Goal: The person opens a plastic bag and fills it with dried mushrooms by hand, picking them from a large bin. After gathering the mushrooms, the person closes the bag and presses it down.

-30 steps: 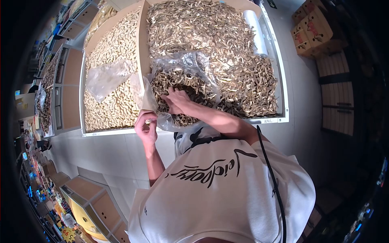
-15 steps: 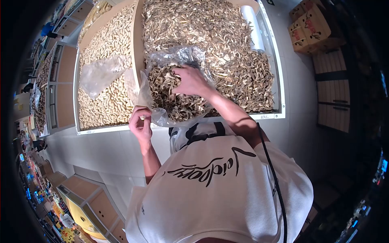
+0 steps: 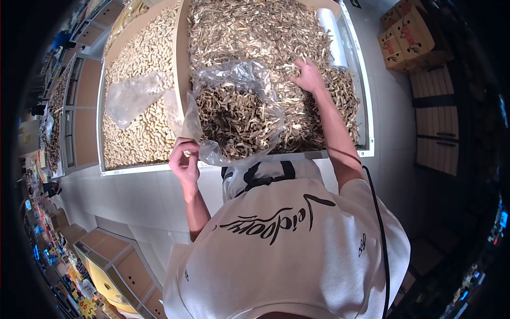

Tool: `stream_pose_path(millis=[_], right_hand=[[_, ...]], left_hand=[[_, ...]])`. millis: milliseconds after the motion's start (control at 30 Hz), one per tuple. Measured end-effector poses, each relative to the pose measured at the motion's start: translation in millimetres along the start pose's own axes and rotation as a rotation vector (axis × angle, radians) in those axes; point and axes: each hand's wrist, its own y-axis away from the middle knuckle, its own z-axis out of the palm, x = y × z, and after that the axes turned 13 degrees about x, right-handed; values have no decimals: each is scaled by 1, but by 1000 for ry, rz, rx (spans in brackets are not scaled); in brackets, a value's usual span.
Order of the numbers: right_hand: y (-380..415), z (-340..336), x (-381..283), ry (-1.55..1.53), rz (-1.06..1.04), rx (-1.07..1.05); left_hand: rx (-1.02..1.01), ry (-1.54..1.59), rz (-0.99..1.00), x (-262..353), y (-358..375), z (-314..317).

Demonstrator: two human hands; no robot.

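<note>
A clear plastic bag point(image 3: 238, 73) lies open on the heap of dark dried strips point(image 3: 239, 24), with a mound of the same strips point(image 3: 234, 119) inside it. My left hand point(image 3: 185, 155) pinches the bag's edge at the front rim of the bin. Beyond the bag on its right, my right hand point(image 3: 309, 77) touches the loose strips, its thumb and forefinger apart; whether any strip is between them is too small to tell.
Peanuts point(image 3: 138, 135) fill the left compartment, with a plastic sheet point(image 3: 133, 98) on them. A wooden divider point(image 3: 181, 58) separates the two. A plastic roll point(image 3: 332, 40) lies at the right. Cardboard boxes point(image 3: 411, 37) stand beyond the bin.
My right hand has left the mound in the bag and moved right and farther away, onto the loose strips. My left hand has stayed at the bag's edge.
</note>
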Motion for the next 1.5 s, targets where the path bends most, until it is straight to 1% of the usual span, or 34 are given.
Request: stream_pose_path(millis=[33,133,167,267,400,433,533,567,600,667,733,800,900,933,1000,1033,1067,1133,1167,1233,1300,1400,1500], right_hand=[[1,-2,5,-19,-5,13],[1,-8,13,-54,141,149],[2,-10,16,-73,180,160],[7,-14,28,-110,64,135],[23,-29,31,-91,9,-18],[30,-30,37,-169,-41,-46],[60,-43,32,-163,-130,-141],[71,-42,33,-169,-167,-139],[80,-47,30,-157,-162,-216],[100,-47,28,-144,-115,-293],[119,-34,41,-163,-168,-334],[130,-32,47,-148,-128,-452],[145,-33,53,-33,-171,-504],[148,-34,55,-25,-140,-531],[140,-45,42,-22,-91,-579],[137,-53,32,18,-135,-545],[132,-50,29,-25,-133,-529],[123,-58,2,-140,-157,-412],[117,-62,-17,-195,-147,-387],[107,-60,-53,-279,-193,-387],[104,-46,-84,-362,-246,-365],[106,-15,-125,-282,-268,-436],[106,28,-144,-151,-118,-361]], left_hand=[[6,4,-3,0,0,-1],[30,-5,-14,-1,0,-2],[35,-10,-18,-1,1,-2],[13,2,-41,1,0,2],[10,-7,-37,-2,0,4],[4,-13,-27,-2,-1,4],[0,7,-28,-4,-1,5],[5,21,-42,-4,-1,5],[11,34,-56,-5,-1,5],[-1,23,-37,-6,-3,5],[-12,14,-29,-4,-4,6],[-21,5,-11,-4,-4,6],[-21,1,-6,-2,-5,6],[-18,-2,-6,-2,-4,6],[-15,28,-14,-2,-3,3],[-10,35,-14,0,-4,0],[-16,41,0,2,-5,-2],[16,61,-33,4,-5,-6],[30,54,-34,4,-5,-8],[38,38,-5,6,-6,-11],[38,33,22,7,-7,-14],[49,13,24,10,-6,-18],[58,-23,34,10,-3,-23]])
